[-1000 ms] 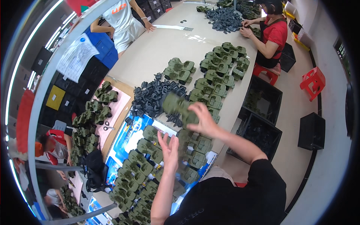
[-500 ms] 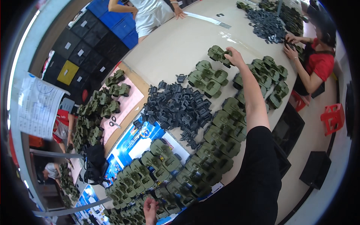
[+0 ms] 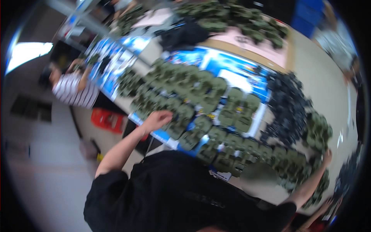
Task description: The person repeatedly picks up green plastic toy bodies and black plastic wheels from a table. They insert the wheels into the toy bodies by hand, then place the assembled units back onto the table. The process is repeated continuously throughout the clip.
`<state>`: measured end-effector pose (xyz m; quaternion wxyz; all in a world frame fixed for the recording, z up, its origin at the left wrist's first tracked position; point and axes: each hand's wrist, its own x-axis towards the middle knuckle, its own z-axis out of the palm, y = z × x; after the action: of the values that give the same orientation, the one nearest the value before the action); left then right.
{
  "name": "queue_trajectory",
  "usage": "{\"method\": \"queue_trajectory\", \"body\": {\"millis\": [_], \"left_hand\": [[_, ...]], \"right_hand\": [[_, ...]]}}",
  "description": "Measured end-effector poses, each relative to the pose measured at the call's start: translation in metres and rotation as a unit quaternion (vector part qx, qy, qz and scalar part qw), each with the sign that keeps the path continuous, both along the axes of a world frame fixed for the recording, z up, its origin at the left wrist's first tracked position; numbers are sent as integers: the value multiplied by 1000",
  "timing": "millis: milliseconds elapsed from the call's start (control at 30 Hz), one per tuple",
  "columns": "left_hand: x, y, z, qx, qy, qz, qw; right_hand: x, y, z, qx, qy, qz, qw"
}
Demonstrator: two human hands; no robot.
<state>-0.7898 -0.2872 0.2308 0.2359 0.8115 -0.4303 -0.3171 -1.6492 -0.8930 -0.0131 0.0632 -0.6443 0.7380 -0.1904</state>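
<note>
Olive-green toy vehicle bodies (image 3: 243, 108) stand in close rows along the table in front of me. My left hand (image 3: 158, 119) hovers over the near left rows, its fingers curled loosely and nothing visible in them. Far to the right, my right hand (image 3: 327, 157) is beside another cluster of green toy vehicle bodies (image 3: 319, 131). Motion smears its fingers, and whether they hold one of the bodies is not visible. A heap of dark grey plastic parts (image 3: 288, 108) lies between the rows and that cluster.
Blue printed sheets (image 3: 201, 58) lie under the rows. More green vehicles (image 3: 232, 17) cover a pink mat (image 3: 266, 52) with scissors on it. A black bag (image 3: 183, 35) rests nearby. A person in a striped shirt (image 3: 75, 89) works at left, near a red stool (image 3: 107, 120).
My view has swung left, blurring the picture. My right hand, earlier on a green toy vehicle at the far end, now appears at the right edge. My left hand stays over the rows.
</note>
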Motion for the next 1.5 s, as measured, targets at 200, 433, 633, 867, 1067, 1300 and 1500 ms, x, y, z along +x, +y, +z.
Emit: {"method": "queue_trajectory", "body": {"millis": [200, 433, 633, 867, 1067, 1300, 1500], "left_hand": [[103, 141, -27, 19, -191, 239, 952], [287, 172, -106, 51, -301, 296, 905], [339, 118, -122, 90, -291, 279, 911], [352, 116, -137, 150, -280, 286, 904], [366, 149, -125, -71, -214, 233, 946], [321, 172, -48, -189, -60, 236, 951], [162, 130, -2, -134, 392, 272, 868]], "right_hand": [[132, 88, 77, 75, -33, 134, 988], [232, 244, 169, 94, -71, 163, 979], [353, 372, 207, 129, -105, 165, 972], [476, 506, 215, 143, -58, 179, 972], [544, 548, 256, 113, -91, 164, 976], [526, 478, 239, 83, -87, 190, 974], [501, 377, 189, 106, -52, 164, 979]]}}
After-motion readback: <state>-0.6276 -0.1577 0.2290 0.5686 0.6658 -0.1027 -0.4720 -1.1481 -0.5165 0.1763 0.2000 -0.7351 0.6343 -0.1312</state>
